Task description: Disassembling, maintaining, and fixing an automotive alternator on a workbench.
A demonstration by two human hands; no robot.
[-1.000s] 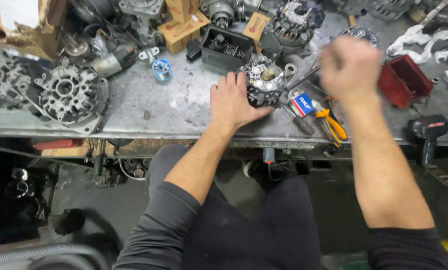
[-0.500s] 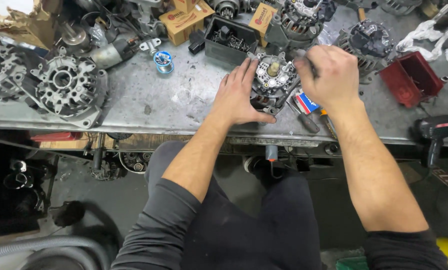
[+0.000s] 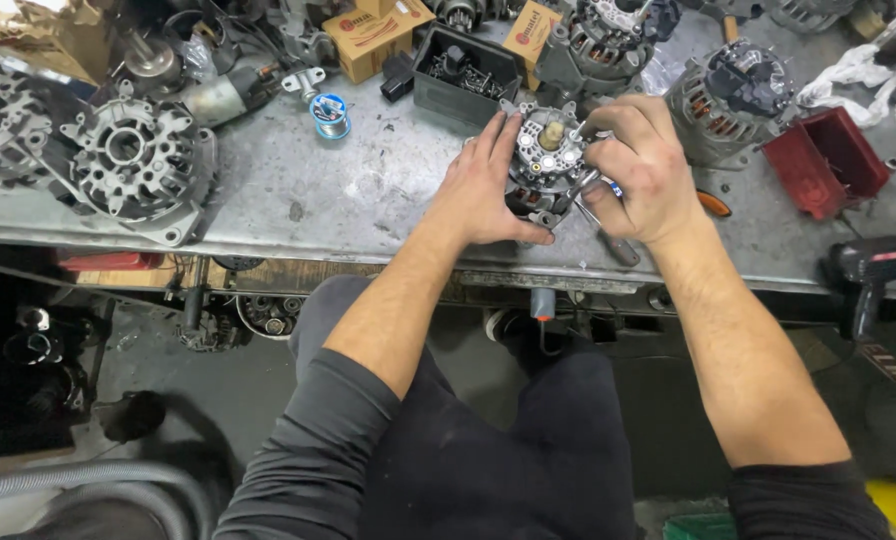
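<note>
From the head camera, the alternator part (image 3: pixel 546 155), a round metal casting with a pale stud at its centre, sat on the grey tabletop (image 3: pixel 368 190) close to the near edge, about midway along it. Its round face pointed up toward the camera, so its axis stood roughly upright rather than lying along the tabletop.

The left hand (image 3: pixel 488 190) lay flat against the part's left side, fingers spread and pointing toward the far edge, thumb hooked under the near rim; it braced the part rather than closing round it. The right hand (image 3: pixel 643 170) came in from the right, fingers curled narrow around a slim metal tool (image 3: pixel 590 190) whose tip met the part's right rim. Both hands touched the part, one on each side.

Beyond the part, toward the far edge, stood a black open tray (image 3: pixel 463 70) holding small dark metal pieces too small to tell apart. Toward the right end sat a red plastic bin (image 3: pixel 828 165); what it held could not be seen. Two cardboard boxes (image 3: pixel 373 35) stood shut near the far edge. A spool of wire (image 3: pixel 330 115) lay left of the tray, and a larger grey housing (image 3: pixel 133 165) rested near the left end. A second alternator (image 3: pixel 733 95) stood just behind the right hand. A black cordless driver (image 3: pixel 868 275) hung at the near edge on the right.
</note>
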